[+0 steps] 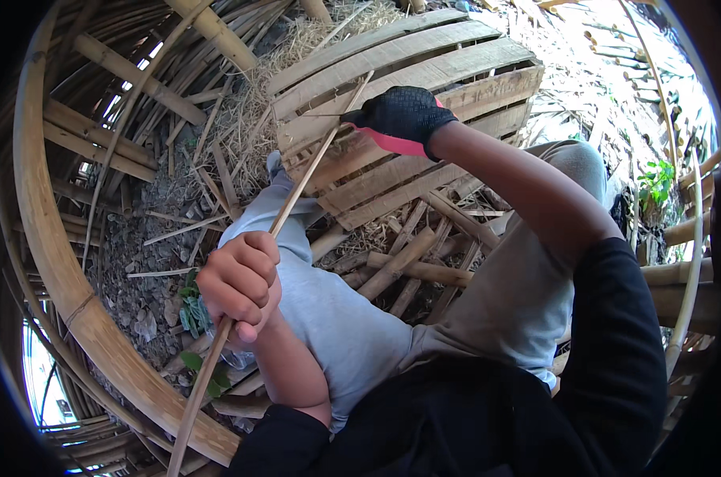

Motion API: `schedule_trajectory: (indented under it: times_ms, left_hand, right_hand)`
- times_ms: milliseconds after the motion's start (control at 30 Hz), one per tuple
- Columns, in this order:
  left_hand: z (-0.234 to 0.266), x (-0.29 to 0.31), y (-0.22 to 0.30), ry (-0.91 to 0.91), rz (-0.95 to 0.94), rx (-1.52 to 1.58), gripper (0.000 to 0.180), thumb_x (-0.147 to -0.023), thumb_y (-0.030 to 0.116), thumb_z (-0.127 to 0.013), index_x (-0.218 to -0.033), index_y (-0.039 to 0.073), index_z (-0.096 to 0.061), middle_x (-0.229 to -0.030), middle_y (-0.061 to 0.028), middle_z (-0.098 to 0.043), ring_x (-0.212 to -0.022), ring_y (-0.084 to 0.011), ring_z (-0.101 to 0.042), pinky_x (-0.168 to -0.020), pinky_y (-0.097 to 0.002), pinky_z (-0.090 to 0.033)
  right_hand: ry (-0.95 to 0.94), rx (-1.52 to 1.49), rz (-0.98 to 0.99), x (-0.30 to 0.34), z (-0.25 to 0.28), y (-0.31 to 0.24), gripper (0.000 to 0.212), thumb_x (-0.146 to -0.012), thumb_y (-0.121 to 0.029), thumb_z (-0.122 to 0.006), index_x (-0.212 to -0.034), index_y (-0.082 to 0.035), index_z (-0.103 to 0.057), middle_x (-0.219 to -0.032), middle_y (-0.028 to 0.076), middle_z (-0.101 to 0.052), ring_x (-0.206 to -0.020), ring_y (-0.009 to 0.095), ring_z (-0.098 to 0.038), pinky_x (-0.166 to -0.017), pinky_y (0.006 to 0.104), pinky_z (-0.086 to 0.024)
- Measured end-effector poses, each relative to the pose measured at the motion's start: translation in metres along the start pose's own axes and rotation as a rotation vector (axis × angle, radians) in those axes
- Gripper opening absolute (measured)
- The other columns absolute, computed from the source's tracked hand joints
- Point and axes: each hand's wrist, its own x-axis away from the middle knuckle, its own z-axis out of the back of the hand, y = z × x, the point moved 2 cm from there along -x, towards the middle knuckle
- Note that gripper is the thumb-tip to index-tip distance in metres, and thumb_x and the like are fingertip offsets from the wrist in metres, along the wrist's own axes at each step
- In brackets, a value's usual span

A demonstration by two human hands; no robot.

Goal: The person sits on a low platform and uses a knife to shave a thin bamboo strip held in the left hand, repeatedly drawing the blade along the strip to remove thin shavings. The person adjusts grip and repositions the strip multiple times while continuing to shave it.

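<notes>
A long, narrow bamboo strip [303,184] runs aslant from the lower left up to the wooden slat crate. My bare left hand [241,282] is wrapped round its lower part, thumb pressed along it. Higher up, my right hand [400,119], in a black glove with a pink edge, is closed beside the strip's far end. From that fist a thin, dark, blade-like tool [322,115] juts to the left, level with the strip. Its handle is hidden in the glove, and whether its edge touches the strip I cannot tell.
The slatted wooden crate [464,60] stands before my legs. Bamboo offcuts [400,262] lie between my knees, with straw-like shavings [297,60] beyond. A thick bamboo pole [58,246] curves along the left, and stacked bamboo fills both sides. A green plant [656,184] grows at right.
</notes>
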Motion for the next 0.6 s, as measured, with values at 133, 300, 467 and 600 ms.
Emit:
schedule_trajectory:
  times_ms: [133, 300, 467, 600]
  left_hand:
    - [0.004, 0.006, 0.005, -0.013, 0.002, 0.011, 0.062, -0.09, 0.04, -0.074, -0.046, 0.014, -0.039, -0.042, 0.0076, -0.026, -0.038, -0.0112, -0.021, -0.053, -0.0312, -0.02]
    - [-0.004, 0.002, 0.001, -0.021, 0.031, 0.03, 0.06, -0.088, 0.037, -0.076, -0.046, 0.014, -0.039, -0.042, 0.0069, -0.025, -0.039, -0.0121, -0.022, -0.054, -0.0315, -0.02]
    - [0.004, -0.002, 0.005, -0.131, 0.012, 0.071, 0.056, -0.087, 0.034, -0.074, -0.047, 0.013, -0.04, -0.043, 0.0067, -0.03, -0.038, -0.0122, -0.027, -0.055, -0.0299, -0.024]
    - [0.0, -0.003, -0.005, -0.233, -0.015, 0.076, 0.052, -0.085, 0.032, -0.075, -0.049, 0.013, -0.042, -0.044, 0.0058, -0.036, -0.04, -0.013, -0.034, -0.055, -0.0293, -0.028]
  right_hand:
    - [-0.039, -0.063, 0.27, 0.011, 0.019, -0.07, 0.036, -0.103, -0.03, -0.052, -0.129, -0.016, -0.072, -0.096, 0.016, -0.075, -0.083, 0.034, -0.073, -0.075, 0.0458, -0.058]
    - [-0.085, 0.05, -0.012, 0.001, 0.002, 0.013, 0.034, -0.105, -0.033, -0.05, -0.129, -0.025, -0.073, -0.096, 0.017, -0.076, -0.084, 0.035, -0.073, -0.078, 0.0443, -0.058]
    - [-0.218, -0.196, 0.053, -0.001, 0.013, -0.043, 0.059, -0.105, -0.06, -0.041, -0.116, -0.016, -0.077, -0.1, 0.02, -0.076, -0.097, 0.036, -0.073, -0.09, 0.0474, -0.056]
    - [-0.061, -0.083, 0.107, 0.009, 0.003, -0.012, 0.046, -0.107, -0.049, -0.041, -0.128, -0.022, -0.072, -0.102, 0.018, -0.075, -0.094, 0.037, -0.073, -0.085, 0.0478, -0.058]
